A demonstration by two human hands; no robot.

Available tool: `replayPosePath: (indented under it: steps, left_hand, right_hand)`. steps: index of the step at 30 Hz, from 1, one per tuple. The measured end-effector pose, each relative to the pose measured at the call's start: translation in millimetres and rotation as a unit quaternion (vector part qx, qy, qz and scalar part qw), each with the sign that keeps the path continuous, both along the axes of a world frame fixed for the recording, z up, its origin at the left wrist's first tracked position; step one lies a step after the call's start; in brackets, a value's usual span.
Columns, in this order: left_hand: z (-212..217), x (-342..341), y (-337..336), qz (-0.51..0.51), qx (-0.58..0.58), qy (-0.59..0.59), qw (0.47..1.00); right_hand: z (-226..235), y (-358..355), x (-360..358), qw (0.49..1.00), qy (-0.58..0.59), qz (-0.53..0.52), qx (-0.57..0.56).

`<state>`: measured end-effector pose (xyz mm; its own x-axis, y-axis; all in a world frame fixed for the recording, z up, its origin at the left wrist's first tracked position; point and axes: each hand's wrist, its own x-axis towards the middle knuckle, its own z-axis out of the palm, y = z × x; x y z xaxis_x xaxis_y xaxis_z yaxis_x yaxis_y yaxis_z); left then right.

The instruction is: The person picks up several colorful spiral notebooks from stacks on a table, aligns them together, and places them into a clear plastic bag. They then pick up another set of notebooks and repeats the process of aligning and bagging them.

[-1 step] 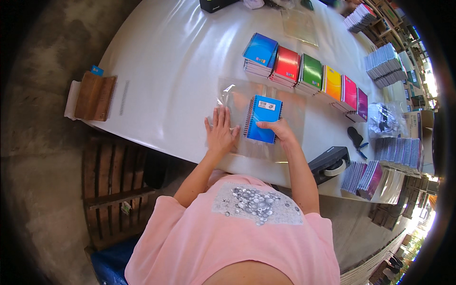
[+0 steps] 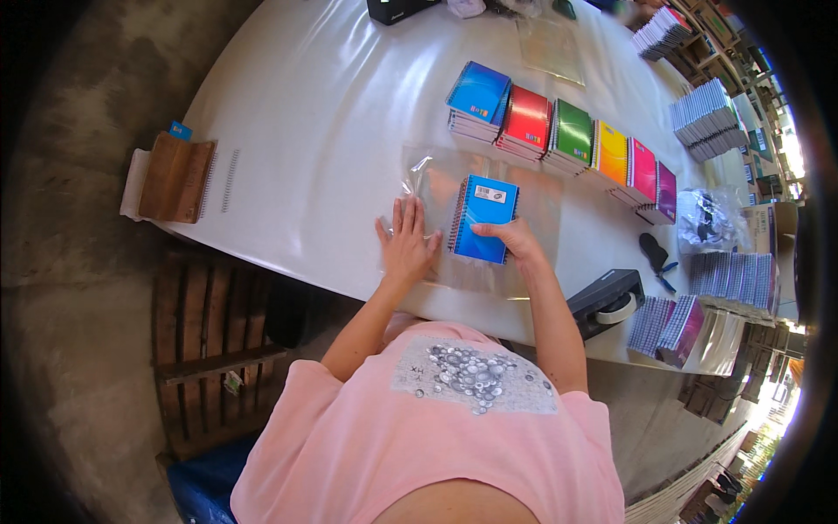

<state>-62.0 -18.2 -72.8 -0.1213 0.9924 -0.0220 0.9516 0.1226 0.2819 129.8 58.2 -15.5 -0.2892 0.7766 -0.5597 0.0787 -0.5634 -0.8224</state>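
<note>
A blue spiral notebook (image 2: 483,218) lies on a clear plastic bag (image 2: 428,170) spread on the white table (image 2: 332,113). My right hand (image 2: 515,237) grips the notebook at its near right corner. My left hand (image 2: 406,246) lies flat on the bag's left part, fingers apart, just left of the notebook's spiral. The bag's far left corner curls up off the table.
Beyond the bag runs a row of notebook stacks: blue (image 2: 478,96), red (image 2: 528,118), green (image 2: 572,131), yellow (image 2: 609,150), pink (image 2: 642,170), purple (image 2: 665,190). A black tape dispenser (image 2: 607,301) and more notebook stacks (image 2: 733,279) sit at the right. A brown stack (image 2: 175,175) lies at the left edge.
</note>
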Motion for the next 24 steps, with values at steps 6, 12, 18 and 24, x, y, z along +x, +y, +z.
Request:
replayPosePath:
  steps: [6, 12, 18, 24]
  left_hand:
    - [34.3, -9.4, 17.6, 0.046, 0.118, -0.162, 0.979]
    - [20.5, -54.8, 36.9, 0.195, 0.098, -0.413, 0.884]
    - [15.8, -39.2, 30.9, 0.074, 0.166, -0.151, 0.972]
    - [29.8, -25.4, 27.6, 0.123, 0.116, -0.076, 0.983]
  right_hand:
    - [-12.2, 2.3, 6.1, 1.000, 0.025, 0.001, -0.019]
    - [-11.9, 3.6, 2.2, 1.000, 0.024, 0.008, -0.015]
    - [-13.4, 4.2, 4.6, 0.999, 0.022, 0.009, -0.026]
    - [-19.6, 5.4, 5.8, 0.999, 0.033, 0.009, -0.026]
